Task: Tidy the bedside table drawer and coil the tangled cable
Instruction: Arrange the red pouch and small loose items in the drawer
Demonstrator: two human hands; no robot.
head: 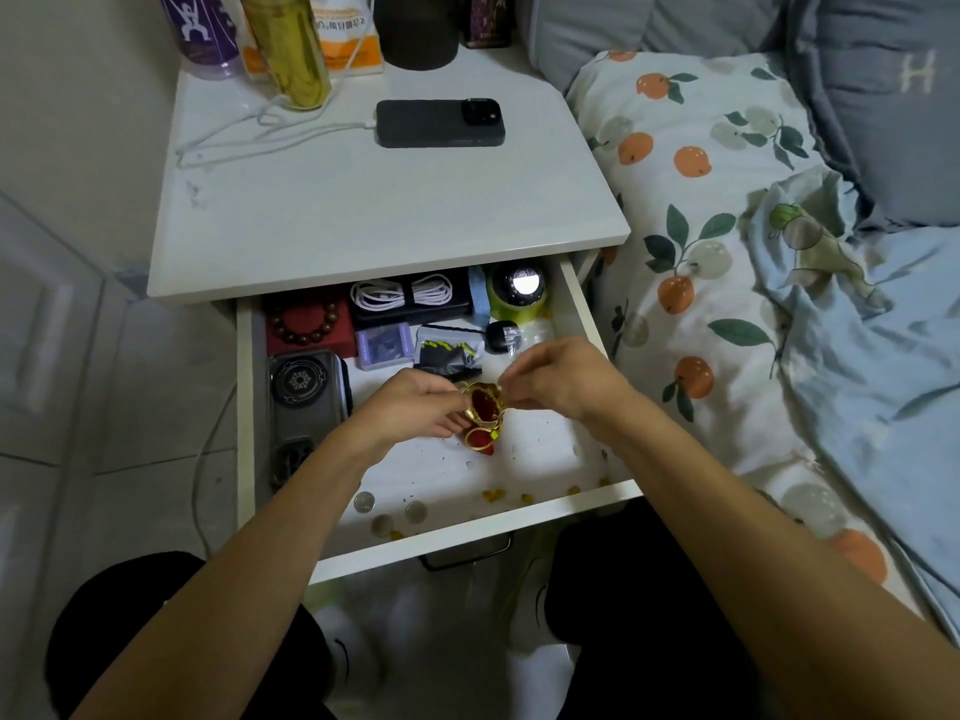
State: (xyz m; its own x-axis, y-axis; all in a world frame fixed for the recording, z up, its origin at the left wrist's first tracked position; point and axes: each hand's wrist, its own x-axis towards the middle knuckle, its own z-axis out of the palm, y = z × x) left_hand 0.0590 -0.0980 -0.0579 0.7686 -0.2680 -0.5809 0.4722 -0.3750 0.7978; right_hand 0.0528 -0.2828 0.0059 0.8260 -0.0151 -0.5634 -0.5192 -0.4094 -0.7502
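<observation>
The white bedside drawer (467,532) is pulled open. Over its middle, my left hand (415,402) and my right hand (561,381) both pinch a small red and gold pouch (485,405) by its mouth. A second red and gold piece (480,440) lies just below it on the drawer floor. At the drawer's back a white cable (400,295) lies coiled on a black case. On the tabletop, a loose white cable (244,132) runs into a black phone (439,123).
The drawer also holds a bead bracelet on a red box (306,324), a clear phone case (306,402), a purple box (384,346), a green jar (517,293), and coins (384,511) along the front. Bottles (285,44) stand at the tabletop's back. The bed (753,252) is on the right.
</observation>
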